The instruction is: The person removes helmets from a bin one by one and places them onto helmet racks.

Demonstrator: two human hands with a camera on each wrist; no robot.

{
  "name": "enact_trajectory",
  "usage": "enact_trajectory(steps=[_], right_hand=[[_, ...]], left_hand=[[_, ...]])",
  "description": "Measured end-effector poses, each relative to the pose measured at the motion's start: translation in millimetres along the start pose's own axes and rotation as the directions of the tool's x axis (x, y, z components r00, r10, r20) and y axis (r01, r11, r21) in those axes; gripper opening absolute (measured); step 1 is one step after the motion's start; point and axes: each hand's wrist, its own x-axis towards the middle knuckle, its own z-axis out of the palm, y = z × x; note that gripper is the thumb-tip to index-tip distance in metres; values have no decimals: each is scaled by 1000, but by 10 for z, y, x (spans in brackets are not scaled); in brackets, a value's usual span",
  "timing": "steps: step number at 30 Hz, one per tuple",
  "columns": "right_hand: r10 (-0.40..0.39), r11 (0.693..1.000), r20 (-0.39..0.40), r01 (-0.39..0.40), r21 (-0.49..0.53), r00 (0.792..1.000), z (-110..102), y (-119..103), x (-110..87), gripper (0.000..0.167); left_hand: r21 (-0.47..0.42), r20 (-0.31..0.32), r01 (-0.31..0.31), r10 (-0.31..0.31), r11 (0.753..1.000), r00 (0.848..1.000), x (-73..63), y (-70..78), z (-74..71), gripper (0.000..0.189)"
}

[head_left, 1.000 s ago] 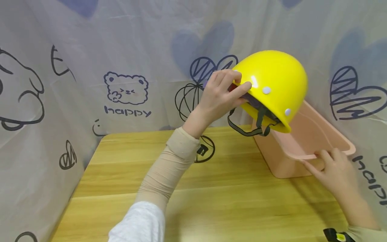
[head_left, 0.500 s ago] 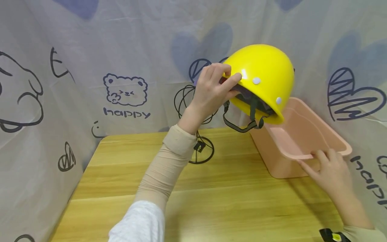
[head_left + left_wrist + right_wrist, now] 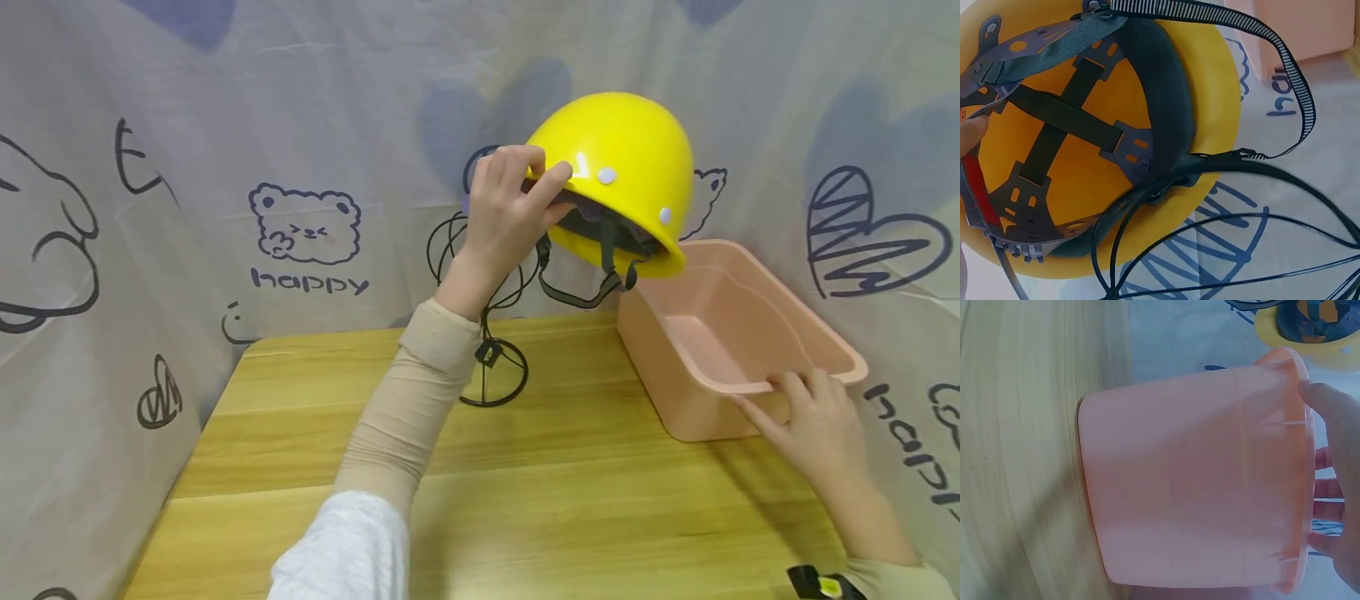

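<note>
while the left hand (image 3: 506, 204) pinches its rim between thumb and curled fingers, one yellow helmet (image 3: 622, 150) is held up off the table, tilted, in the upper right of the head view, its hollow turned toward the lower left. inside the shell, the left wrist view shows two dark webbing straps (image 3: 1064, 119) crossing near the middle, held by greyish plastic tabs, with a red piece at the left of the frame. two white rivets (image 3: 606, 176) show on the outer side, and one black chin strap (image 3: 573, 298) hangs in a loop below.

one pink bin (image 3: 651, 367) stands upright at the right of the frame, its inner floor in sight. the helmet's lower edge overlaps the bin's far corner in the view; whether it is directly above, i cannot tell. the right hand (image 3: 825, 429) grips the bin's near rim, fingers hooked over it.

the left arm slants from bottom centre up to the right; the right forearm enters from the lower right corner. behind the left forearm, one black wire stand (image 3: 491, 403), partly hidden, rests its round base on the wooden table (image 3: 555, 525).
</note>
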Motion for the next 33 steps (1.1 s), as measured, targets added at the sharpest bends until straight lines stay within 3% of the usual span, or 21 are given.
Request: enact_trajectory(steps=[3,14,23,33], right_hand=[[-7,1000,-15,7,11,1000,6,-5,-2,86],[4,1000,-35,-3,17,999,37,-3,5,92],[11,999,-44,-9,37,999,43,-4,-13,88],[39,999,-14,-38,36,999,51,5,-38,70]], left_hand=[[14,5,11,-11,1000,1000,-3,-47,8,28],[72,-23,26,-24,997,999,-92,-244,-47,28],[71,-51,47,-43,996,998,-164,-385,-101,32],[78,-73,54,-48,996,996,-234,-497,-174,31]])
